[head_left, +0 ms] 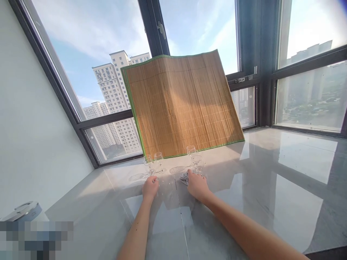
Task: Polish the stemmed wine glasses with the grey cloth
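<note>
Two wine glasses [159, 159] stand on the desk [271, 187] just beyond my left hand [150, 187]. More glasses [195, 160] cluster beyond my right hand [197, 186], which touches a grey cloth [184, 177]. Both hands look curled, but I cannot tell whether either is gripping.

Forearms are bare, like left hand [150, 188] and right hand [197, 186].

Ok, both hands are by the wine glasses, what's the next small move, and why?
Probably close the left hand on the nearest wine glass and lift it: the fingers sit near its foot, and the right hand rests beside the grey cloth.
</note>
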`<state>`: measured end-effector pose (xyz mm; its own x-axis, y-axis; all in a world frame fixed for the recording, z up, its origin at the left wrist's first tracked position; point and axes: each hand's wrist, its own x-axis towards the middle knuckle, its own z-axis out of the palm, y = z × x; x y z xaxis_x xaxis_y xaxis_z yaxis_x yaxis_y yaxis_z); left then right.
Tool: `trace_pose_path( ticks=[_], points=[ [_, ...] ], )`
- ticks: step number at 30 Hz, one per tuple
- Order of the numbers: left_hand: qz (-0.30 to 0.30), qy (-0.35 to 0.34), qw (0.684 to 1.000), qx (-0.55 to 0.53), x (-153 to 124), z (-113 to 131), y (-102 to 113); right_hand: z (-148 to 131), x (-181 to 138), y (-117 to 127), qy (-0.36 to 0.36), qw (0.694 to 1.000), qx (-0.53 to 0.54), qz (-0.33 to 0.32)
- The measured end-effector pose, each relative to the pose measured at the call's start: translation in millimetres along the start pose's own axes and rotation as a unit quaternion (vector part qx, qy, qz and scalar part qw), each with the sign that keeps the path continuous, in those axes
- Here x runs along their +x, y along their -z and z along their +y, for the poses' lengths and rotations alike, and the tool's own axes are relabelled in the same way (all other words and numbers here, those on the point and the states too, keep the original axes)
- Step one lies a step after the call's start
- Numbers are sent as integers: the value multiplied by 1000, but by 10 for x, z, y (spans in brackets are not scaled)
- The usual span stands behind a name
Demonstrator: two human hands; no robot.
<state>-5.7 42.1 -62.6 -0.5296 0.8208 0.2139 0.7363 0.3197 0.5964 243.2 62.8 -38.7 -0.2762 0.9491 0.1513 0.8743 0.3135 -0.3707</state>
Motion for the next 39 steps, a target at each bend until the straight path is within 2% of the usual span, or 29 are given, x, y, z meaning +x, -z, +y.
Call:
trace_pose_path(
  ticks=[10,15,20,23,27,31,34,37,39],
  points=[
    [19,11,999,-46,-64,30,15,-72,-94,103,2,999,-37,-13],
    [45,39,997,-55,-106,95,38,-107,-151,80,41,998,-55,-11],
    [80,56,993,-69,-140,128,40,-109,-155,22,116,992,-2,-42],
    [64,26,996,-63,-161,148,32,-81,-126,-4,149,988,28,-34],
    [41,-38,998,-38,-226,227,13,-61,-72,-17,149,985,83,-20],
    [40,-143,986,70,-355,374,22,-65,-46,-2,164,971,171,22],
    [30,-211,968,136,-450,476,47,-48,-46,17,221,953,196,63],
    [44,-253,958,131,-497,523,58,-13,-35,32,257,944,188,87],
    [60,-263,956,112,-495,517,54,6,-21,34,243,949,182,82]
  ],
)
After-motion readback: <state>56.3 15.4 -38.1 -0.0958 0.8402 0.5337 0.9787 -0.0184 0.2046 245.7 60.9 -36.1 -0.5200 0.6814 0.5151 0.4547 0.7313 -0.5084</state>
